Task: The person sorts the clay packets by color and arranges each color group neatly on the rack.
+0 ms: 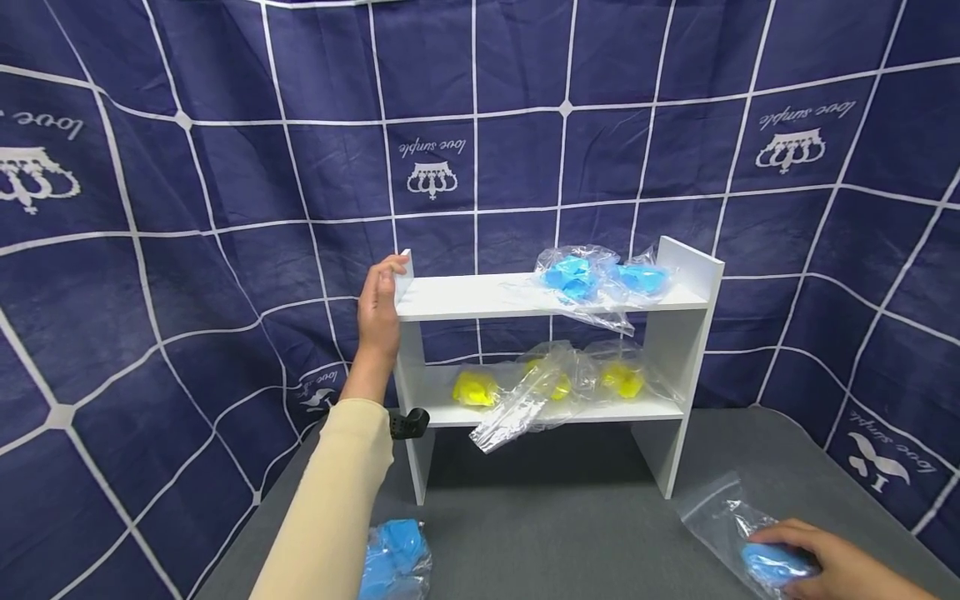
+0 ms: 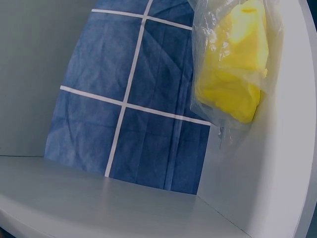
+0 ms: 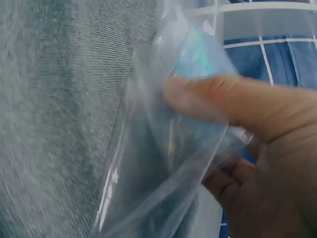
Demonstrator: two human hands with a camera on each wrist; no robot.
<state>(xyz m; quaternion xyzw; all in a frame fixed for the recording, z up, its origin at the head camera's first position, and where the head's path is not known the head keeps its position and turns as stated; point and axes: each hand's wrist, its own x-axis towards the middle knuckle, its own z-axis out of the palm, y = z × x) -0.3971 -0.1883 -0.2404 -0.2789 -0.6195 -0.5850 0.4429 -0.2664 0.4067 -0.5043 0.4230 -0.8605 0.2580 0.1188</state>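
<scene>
Smooth, glossy plastic bag (image 1: 741, 533)

On the head view's clock face, centred on the shelf unit (image 1: 675, 350), the backdrop (image 1: 517, 158) hangs behind at 12, its sides reaching 9 and 3. The unit stands on the table (image 1: 547, 517). Toward the 3 o'clock end of the upper shelf (image 1: 472, 287) lie two neighbouring bags (image 1: 573, 277). Along the lower shelf (image 1: 441, 396) lie three more bags (image 1: 476, 388), one overhanging its front edge toward 7. The left hand (image 1: 381, 308) touches the left side panel (image 1: 411, 358) between 9 and 10. Between 7 and 8, a lone bag (image 1: 393, 558) lies on the table; at 4, another bag (image 1: 776, 562) is in the right hand (image 1: 840, 567).
</scene>
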